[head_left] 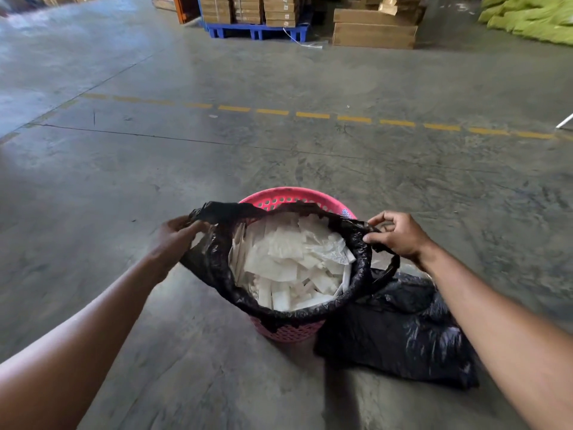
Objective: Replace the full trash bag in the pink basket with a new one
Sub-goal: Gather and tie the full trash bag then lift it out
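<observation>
A pink perforated basket [288, 197] stands on the concrete floor in front of me. It is lined with a black trash bag [217, 268] whose open mouth shows a heap of white paper scraps [291, 265]. My left hand [176, 237] pinches the bag's left edge, pulled off the rim. On the other side, my right hand [400, 234] grips the bag's right edge and a handle loop. A second black bag [400, 333] lies crumpled on the floor, touching the basket's right side.
Bare concrete floor surrounds the basket, crossed by a dashed yellow line [313, 115]. Far back stand stacked cardboard boxes [373, 29] and a blue pallet [257, 29] with cartons. Green sacks [533, 17] pile at the far right.
</observation>
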Demonstrator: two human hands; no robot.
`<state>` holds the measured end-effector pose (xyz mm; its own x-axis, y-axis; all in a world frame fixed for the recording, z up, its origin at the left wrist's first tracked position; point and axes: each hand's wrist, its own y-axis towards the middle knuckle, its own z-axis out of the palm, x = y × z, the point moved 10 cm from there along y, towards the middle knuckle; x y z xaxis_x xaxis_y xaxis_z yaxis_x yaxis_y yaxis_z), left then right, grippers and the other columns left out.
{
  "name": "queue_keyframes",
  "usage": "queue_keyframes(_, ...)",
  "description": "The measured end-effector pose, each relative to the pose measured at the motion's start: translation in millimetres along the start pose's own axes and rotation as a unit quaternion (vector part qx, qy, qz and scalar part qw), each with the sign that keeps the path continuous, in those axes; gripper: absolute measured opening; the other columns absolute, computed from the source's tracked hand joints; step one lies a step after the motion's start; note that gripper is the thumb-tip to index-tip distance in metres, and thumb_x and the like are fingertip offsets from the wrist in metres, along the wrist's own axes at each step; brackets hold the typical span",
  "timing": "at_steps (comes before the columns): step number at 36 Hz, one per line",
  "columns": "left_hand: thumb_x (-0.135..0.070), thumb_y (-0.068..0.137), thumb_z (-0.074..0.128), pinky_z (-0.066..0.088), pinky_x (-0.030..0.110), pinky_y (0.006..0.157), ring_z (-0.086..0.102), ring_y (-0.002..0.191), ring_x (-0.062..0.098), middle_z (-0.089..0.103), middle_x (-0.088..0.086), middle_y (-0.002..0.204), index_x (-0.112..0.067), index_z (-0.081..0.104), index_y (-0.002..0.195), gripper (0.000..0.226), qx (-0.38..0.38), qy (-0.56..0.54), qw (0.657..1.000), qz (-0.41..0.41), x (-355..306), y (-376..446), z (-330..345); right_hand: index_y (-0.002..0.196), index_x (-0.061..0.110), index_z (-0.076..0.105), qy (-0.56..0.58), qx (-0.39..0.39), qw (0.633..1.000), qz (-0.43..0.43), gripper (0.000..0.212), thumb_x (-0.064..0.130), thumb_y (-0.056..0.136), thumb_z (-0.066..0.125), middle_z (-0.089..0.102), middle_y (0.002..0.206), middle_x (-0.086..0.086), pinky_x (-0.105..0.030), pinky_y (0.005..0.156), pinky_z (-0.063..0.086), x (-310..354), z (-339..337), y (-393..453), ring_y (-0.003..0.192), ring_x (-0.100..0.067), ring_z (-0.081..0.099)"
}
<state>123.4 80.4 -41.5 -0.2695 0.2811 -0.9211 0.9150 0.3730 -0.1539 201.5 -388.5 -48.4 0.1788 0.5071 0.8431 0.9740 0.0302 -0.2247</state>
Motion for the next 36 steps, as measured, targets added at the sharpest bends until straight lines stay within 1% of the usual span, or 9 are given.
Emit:
queue_keyframes(3, -0.045, 0.064, 0.079, 0.054, 0.034, 0.075, 0.068, 0.073, 0.018, 0.078, 0.001, 0.084, -0.024, 0.079, 0.096, 0.038, 0.026, 0.037, 0.999, -0.021, 25.7, -11.7, -10.2, 0.076, 0.001, 0.073, 0.001, 0.015, 0.997, 0.074, 0.021, 0.011, 0.066, 0.089, 0.074, 0.082, -0.023, -0.04, 0.071, 0.053, -28.9, -0.3, -14.7, 0.07, -0.024, 0.063)
queue_keyframes(5, -0.038, 0.068, 0.084, 0.056, 0.034, 0.076, 0.07, 0.073, 0.017, 0.076, -0.001, 0.08, -0.017, 0.077, 0.1, 0.038, 0.039, 0.027, 0.998, -0.038, 31.6, -23.0, -7.9, 0.073, -0.005, 0.07, 0.025, 0.022, 0.993, 0.11, 0.033, 0.023, 0.066, 0.086, 0.067, 0.072, -0.019, -0.034, 0.063, 0.046, -37.8, 2.2, -28.2, 0.07, -0.024, 0.057)
queue_keyframes(10, -0.005, 0.086, 0.075, 0.062, 0.038, 0.082, 0.074, 0.086, 0.021, 0.075, 0.012, 0.095, -0.004, 0.067, 0.103, 0.019, 0.145, -0.083, 0.978, -0.124, 44.4, -61.0, 27.1, 0.098, -0.009, 0.061, 0.19, 0.133, 0.961, 0.149, 0.01, -0.008, 0.088, 0.062, 0.066, 0.073, -0.02, -0.022, 0.038, 0.049, -23.5, 43.8, -83.4, 0.043, -0.019, 0.064)
queue_keyframes(13, 0.001, 0.086, 0.073, 0.061, 0.027, 0.071, 0.07, 0.084, 0.019, 0.071, 0.006, 0.087, -0.014, 0.063, 0.078, 0.02, 0.138, -0.097, 0.978, -0.127, 45.2, -71.7, 30.4, 0.106, -0.006, 0.061, 0.211, 0.164, 0.948, 0.174, 0.021, -0.001, 0.087, 0.066, 0.069, 0.083, -0.02, -0.024, 0.042, 0.051, -39.5, 61.2, -93.0, 0.053, -0.019, 0.069)
queue_keyframes(17, 0.003, 0.084, 0.074, 0.057, 0.019, 0.061, 0.061, 0.078, 0.023, 0.067, 0.007, 0.08, -0.007, 0.065, 0.085, 0.014, 0.144, -0.061, 0.981, -0.11, 41.7, -80.4, 23.8, 0.096, 0.002, 0.061, 0.211, 0.17, 0.937, 0.22, 0.015, 0.008, 0.087, 0.071, 0.066, 0.07, -0.017, -0.022, 0.04, 0.047, -51.6, 59.5, -99.4, 0.045, -0.017, 0.059)
queue_keyframes(22, -0.01, 0.075, 0.084, 0.051, 0.019, 0.055, 0.063, 0.06, 0.014, 0.064, 0.012, 0.081, -0.007, 0.066, 0.095, 0.027, 0.15, -0.128, 0.978, -0.072, 15.1, -76.7, 3.0, 0.075, 0.008, 0.062, 0.263, 0.138, 0.947, 0.123, 0.025, 0.022, 0.066, 0.082, 0.057, 0.059, -0.01, -0.023, 0.043, 0.043, -6.5, 24.5, -92.9, 0.047, -0.016, 0.05)
queue_keyframes(27, -0.048, 0.064, 0.081, 0.048, 0.034, 0.091, 0.063, 0.089, 0.01, 0.073, -0.004, 0.093, -0.025, 0.079, 0.094, 0.038, 0.129, -0.175, 0.976, -0.016, -31.3, -73.1, -3.7, 0.074, 0.014, 0.061, 0.429, 0.071, 0.9, 0.036, 0.012, 0.017, 0.081, 0.07, 0.059, 0.062, -0.001, -0.026, 0.066, 0.044, 46.3, 0.0, -77.8, 0.062, -0.014, 0.054)
queue_keyframes(31, -0.036, 0.091, 0.067, 0.049, 0.039, 0.097, 0.067, 0.084, 0.008, 0.069, -0.009, 0.082, -0.025, 0.075, 0.093, 0.013, 0.102, -0.229, 0.968, 0.002, -53.7, -63.2, 4.0, 0.093, 0.011, 0.062, 0.469, 0.058, 0.881, 0.02, 0.01, 0.014, 0.085, 0.068, 0.056, 0.066, -0.002, -0.025, 0.063, 0.05, 65.8, 9.9, -65.3, 0.061, -0.016, 0.057)
queue_keyframes(36, -0.028, 0.095, 0.066, 0.047, 0.033, 0.094, 0.06, 0.088, 0.016, 0.068, -0.008, 0.079, -0.028, 0.077, 0.072, 0.026, 0.023, -0.184, 0.98, 0.072, -77.2, -47.2, -2.9, 0.087, 0.01, 0.059, 0.454, -0.021, 0.891, 0.008, 0.009, 0.009, 0.088, 0.067, 0.05, 0.058, -0.001, -0.025, 0.055, 0.041, 69.1, -0.2, -48.4, 0.053, -0.013, 0.047)
